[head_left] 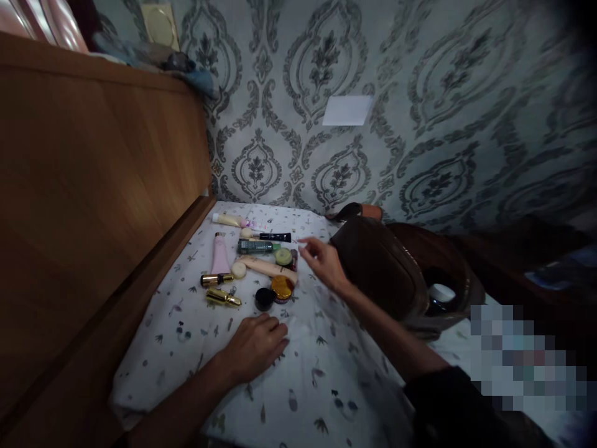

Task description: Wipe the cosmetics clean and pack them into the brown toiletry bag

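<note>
Several cosmetics lie in a cluster on a white patterned cloth (321,379): a pink tube (219,254), two gold lipsticks (222,297), a dark green bottle (254,246), a black tube (275,237), a gold-lidded jar (282,287) and a small black jar (264,299). My left hand (256,345) rests flat on the cloth just below the jars, fingers stretched out, holding nothing. My right hand (323,261) hovers to the right of the cluster, fingers loosely apart and empty. A dark brown bag (387,267) stands open right beside it.
A wooden panel (93,186) runs along the left side. Patterned wallpaper (420,93) with a white plate (347,110) is behind. A white-capped item (441,292) shows inside the bag. The lower right is blurred out.
</note>
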Available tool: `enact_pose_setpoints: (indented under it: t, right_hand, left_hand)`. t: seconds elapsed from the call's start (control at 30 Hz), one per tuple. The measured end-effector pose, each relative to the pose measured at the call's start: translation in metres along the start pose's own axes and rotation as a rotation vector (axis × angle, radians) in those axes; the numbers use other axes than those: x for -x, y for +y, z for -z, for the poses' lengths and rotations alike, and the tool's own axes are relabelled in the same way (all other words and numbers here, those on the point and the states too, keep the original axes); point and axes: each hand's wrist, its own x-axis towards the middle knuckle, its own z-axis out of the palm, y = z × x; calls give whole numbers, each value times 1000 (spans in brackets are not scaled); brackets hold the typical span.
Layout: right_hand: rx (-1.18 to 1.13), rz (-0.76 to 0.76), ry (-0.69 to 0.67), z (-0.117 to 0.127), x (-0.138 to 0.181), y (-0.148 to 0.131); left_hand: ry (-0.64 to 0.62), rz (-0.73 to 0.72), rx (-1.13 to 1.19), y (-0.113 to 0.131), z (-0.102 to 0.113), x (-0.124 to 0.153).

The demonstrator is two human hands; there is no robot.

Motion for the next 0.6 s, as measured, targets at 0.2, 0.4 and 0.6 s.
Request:
enact_pose_setpoints:
  t: [0.2,0.4,0.6]
  right_hand:
    - [-74,-140,-4,5,-123,-7]
    - [97,-72,-298,-46,-94,17]
    - [261,-11,-446,-57,-72,31]
  left_hand:
    - [-12,2,3,0,2,-1]
    - [-29,3,-5,1,3,-3]
    - [-42,14,-1,2,4,-6]
